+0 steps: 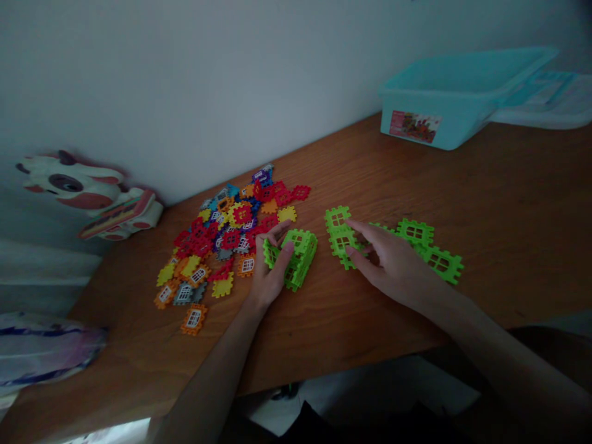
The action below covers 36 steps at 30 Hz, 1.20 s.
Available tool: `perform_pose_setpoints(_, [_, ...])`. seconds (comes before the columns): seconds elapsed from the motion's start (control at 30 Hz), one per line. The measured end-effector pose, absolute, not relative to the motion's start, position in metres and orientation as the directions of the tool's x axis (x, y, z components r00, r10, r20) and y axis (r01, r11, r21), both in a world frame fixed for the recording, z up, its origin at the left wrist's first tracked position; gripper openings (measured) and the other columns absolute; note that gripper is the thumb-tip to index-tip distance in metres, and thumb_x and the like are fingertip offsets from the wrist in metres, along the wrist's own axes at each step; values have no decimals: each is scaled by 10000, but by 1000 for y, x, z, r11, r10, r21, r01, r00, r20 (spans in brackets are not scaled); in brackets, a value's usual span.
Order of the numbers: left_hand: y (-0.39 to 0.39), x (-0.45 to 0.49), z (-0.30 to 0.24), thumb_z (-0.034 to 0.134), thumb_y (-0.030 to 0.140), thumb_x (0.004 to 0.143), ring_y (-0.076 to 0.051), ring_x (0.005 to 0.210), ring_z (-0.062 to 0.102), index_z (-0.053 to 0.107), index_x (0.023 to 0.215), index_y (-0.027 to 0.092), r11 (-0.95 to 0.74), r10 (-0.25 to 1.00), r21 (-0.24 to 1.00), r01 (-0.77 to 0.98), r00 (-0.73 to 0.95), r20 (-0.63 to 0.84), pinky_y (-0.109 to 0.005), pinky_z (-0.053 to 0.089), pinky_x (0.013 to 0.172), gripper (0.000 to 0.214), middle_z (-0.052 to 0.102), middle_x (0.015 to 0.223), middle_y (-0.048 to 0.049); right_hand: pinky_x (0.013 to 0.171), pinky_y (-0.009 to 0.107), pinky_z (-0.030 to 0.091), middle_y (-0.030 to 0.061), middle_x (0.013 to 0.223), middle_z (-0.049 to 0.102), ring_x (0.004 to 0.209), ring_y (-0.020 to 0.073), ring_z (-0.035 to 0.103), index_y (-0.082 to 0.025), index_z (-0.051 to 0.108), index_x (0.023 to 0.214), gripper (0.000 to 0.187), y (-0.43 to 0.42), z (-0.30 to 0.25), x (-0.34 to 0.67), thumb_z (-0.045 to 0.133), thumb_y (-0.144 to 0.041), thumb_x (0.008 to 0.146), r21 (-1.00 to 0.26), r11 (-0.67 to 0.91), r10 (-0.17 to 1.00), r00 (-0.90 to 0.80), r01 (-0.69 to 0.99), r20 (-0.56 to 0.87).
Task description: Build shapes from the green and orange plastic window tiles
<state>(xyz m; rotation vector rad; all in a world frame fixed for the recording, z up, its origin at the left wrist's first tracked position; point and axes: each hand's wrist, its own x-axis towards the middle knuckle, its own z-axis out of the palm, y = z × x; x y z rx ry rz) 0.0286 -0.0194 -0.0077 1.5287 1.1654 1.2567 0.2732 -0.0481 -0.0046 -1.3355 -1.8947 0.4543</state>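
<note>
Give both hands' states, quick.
Left hand: closed, holding the green assembly.
Right hand: partly curled at the flat green panel; whether it grips cannot be told.

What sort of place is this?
Likely a child's play area, probably at home: white cow-shaped toy, pile of multicoloured square plastic window tiles, and translucent turquoise plastic bin on a brown wooden table.

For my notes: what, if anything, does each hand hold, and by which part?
The left hand holds green toy pieces by their left side. The right hand touches the right edge of two other green pieces; its grip is unclear.
</note>
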Motion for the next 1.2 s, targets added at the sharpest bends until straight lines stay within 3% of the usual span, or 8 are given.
perform_pose_setpoints(0.17, [-19, 28, -11, 650, 444, 933, -238, 1307, 595, 375, 915, 261, -145, 988, 976, 160, 75, 134, -455, 442, 1120, 331, 644, 1382, -87, 1131, 587, 454, 197, 1436, 583, 1358, 364, 549, -188, 580, 1356, 409, -51, -6, 270, 609, -340, 977, -570, 414, 884, -163, 710, 439])
perform_pose_setpoints(0.3, [-18, 27, -17, 650, 451, 912, -232, 1279, 623, 380, 922, 265, -74, 994, 996, 48, 90, 69, -434, 480, 1083, 327, 669, 1324, -60, 1105, 566, 486, 173, 1367, 621, 1298, 343, 592, -205, 570, 1337, 441, -59, 1, 260, 656, -418, 960, -617, 435, 892, -219, 655, 396])
perform_pose_setpoints(0.43, [-19, 35, -14, 611, 573, 886, -283, 1221, 666, 420, 869, 255, -26, 992, 999, -48, 122, 32, -484, 538, 1011, 371, 699, 1276, -81, 1062, 575, 524, 176, 1414, 609, 1296, 358, 601, -223, 463, 1458, 692, -67, 0, 249, 718, -532, 895, -661, 452, 892, -277, 599, 358])
perform_pose_setpoints(0.57, [-14, 35, -10, 527, 600, 915, -286, 1182, 677, 492, 827, 245, -28, 995, 996, -86, 92, 36, -506, 537, 1013, 367, 722, 1191, -85, 1023, 569, 553, 192, 1394, 631, 1281, 365, 623, -209, 411, 1504, 677, -68, -7, 245, 690, -418, 924, -666, 446, 895, -283, 598, 345])
perform_pose_setpoints(0.73, [-9, 19, -10, 500, 483, 991, -249, 1221, 621, 634, 1030, 234, -109, 986, 949, 295, -90, 141, -434, 452, 1113, 286, 680, 1204, -75, 1017, 556, 560, 184, 1415, 614, 1288, 350, 620, -222, 393, 1500, 603, -66, -10, 247, 637, -339, 961, -677, 426, 904, -264, 600, 335])
perform_pose_setpoints(0.83, [-8, 13, -13, 501, 426, 1009, -245, 1201, 609, 656, 1124, 223, -150, 982, 848, 508, -26, 190, -410, 437, 1106, 280, 684, 1185, -71, 1062, 557, 537, 175, 1462, 576, 1342, 343, 578, -236, 363, 1523, 635, -66, -7, 248, 642, -369, 968, -683, 455, 891, -284, 572, 355])
perform_pose_setpoints(1.07, [-9, 17, -19, 544, 412, 1009, -257, 1227, 589, 557, 1303, 185, -281, 950, 756, 591, 59, 307, -433, 453, 1080, 372, 607, 1320, -142, 1161, 584, 445, 140, 1524, 528, 1436, 330, 486, -303, 403, 1525, 570, -68, -2, 248, 608, -369, 998, -684, 498, 864, -372, 533, 339])
perform_pose_setpoints(1.2, [-16, 18, -10, 417, 383, 1070, -239, 1224, 581, 650, 1138, 225, -459, 881, 689, 561, 186, 435, -415, 429, 1104, 289, 643, 1222, -96, 1057, 530, 551, 141, 1449, 578, 1250, 292, 632, -276, 387, 1517, 589, -69, -7, 244, 633, -367, 989, -771, 446, 887, -341, 455, 312])
